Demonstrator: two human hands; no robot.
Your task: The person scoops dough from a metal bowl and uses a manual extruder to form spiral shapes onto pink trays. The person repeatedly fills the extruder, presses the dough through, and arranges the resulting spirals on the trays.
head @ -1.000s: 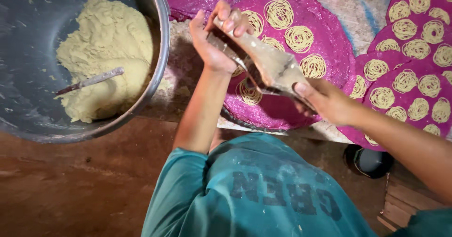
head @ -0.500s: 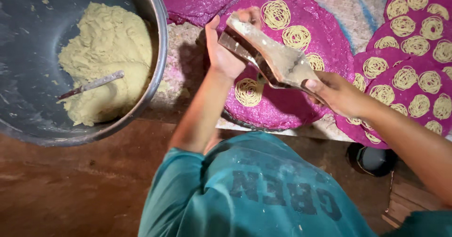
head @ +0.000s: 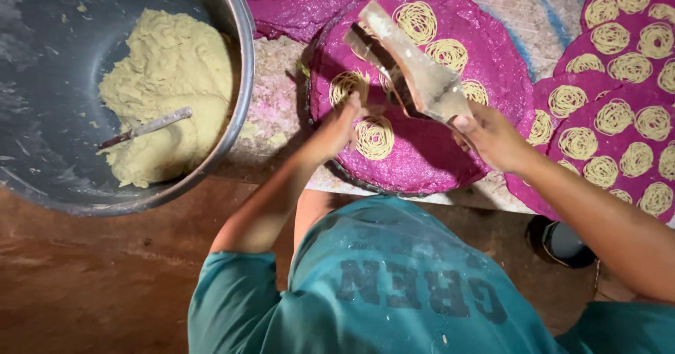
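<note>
Right hand (head: pixel 492 134): right of centre, closed around the lower end of the press (head: pixel 411 69).
Press: long metal-and-wood tool, tilted up-left, hanging over the round mat (head: pixel 485 44) at centre top.
Left hand (head: pixel 337 125): centre of frame, fingers curled low over the mat, tips at a coil (head: pixel 374 137); whether it pinches anything, cannot tell.
Round mat: magenta woven disc, 5 yellow noodle coils visible on it, its near edge over the table edge.
Other mats (head: pixel 619 101): right edge of frame, same magenta, many coils laid in rows.
Bowl (head: pixel 242 59): big metal one, upper left, just beside the round mat.
Dough (head: pixel 165 87): pale yellow lump in the right half of the bowl.
Spoon (head: pixel 144 127): metal handle stuck in the dough, pointing left.
Shirt (head: pixel 394 284): teal, bottom centre.
</note>
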